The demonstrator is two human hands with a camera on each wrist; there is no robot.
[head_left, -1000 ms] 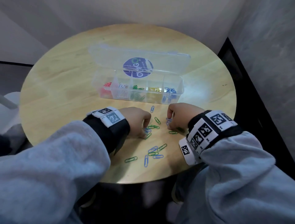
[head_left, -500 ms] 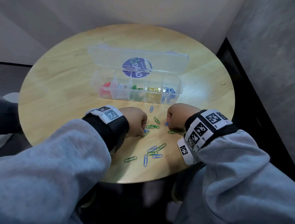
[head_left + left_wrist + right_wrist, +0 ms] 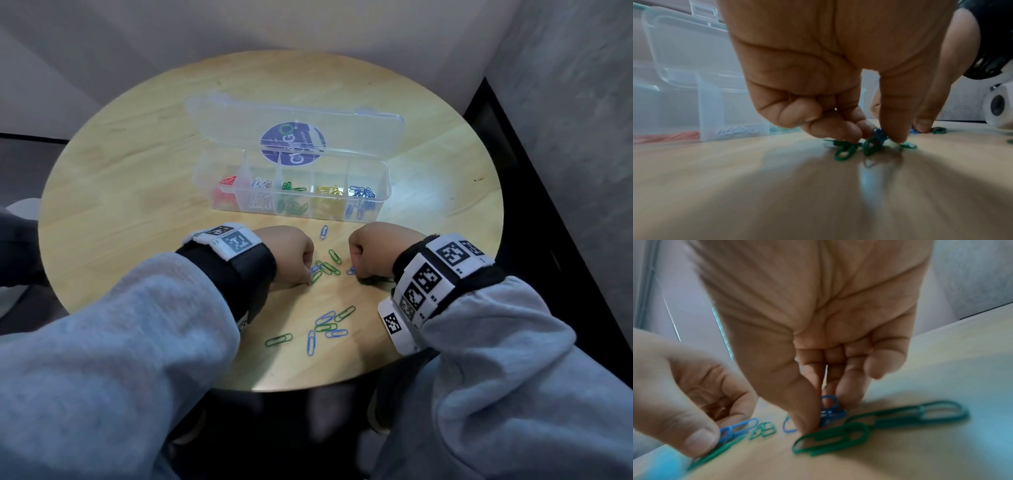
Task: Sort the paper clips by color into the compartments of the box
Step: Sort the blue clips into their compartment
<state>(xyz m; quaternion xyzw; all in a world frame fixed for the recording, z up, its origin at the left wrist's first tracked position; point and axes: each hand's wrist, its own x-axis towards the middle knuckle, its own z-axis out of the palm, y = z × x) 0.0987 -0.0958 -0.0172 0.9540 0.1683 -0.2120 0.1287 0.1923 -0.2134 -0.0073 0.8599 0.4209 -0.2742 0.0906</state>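
A clear box (image 3: 384, 198) stands open on the round table, with red, white, green, yellow and blue clips in separate compartments. Loose green clips (image 3: 329, 268) and a blue clip (image 3: 323, 232) lie between my hands. My left hand (image 3: 310, 272) has its fingers curled down and pinches a blue clip (image 3: 879, 134) above green clips (image 3: 846, 150). My right hand (image 3: 356, 270) pinches blue clips (image 3: 831, 410) between thumb and fingers, beside a green clip (image 3: 830, 438). In the right wrist view my left hand (image 3: 701, 431) also shows, its thumb on a blue clip (image 3: 737, 429).
The box lid (image 3: 294, 126) with a round purple sticker (image 3: 293, 144) stands open behind the compartments. More green and blue clips (image 3: 329, 325) lie nearer the table's front edge (image 3: 308, 385). A dark gap and grey wall run along the right.
Both hands stayed over the clips between them. Their fingers curled in tighter, and the right hand closed into a fist over the blue clips.
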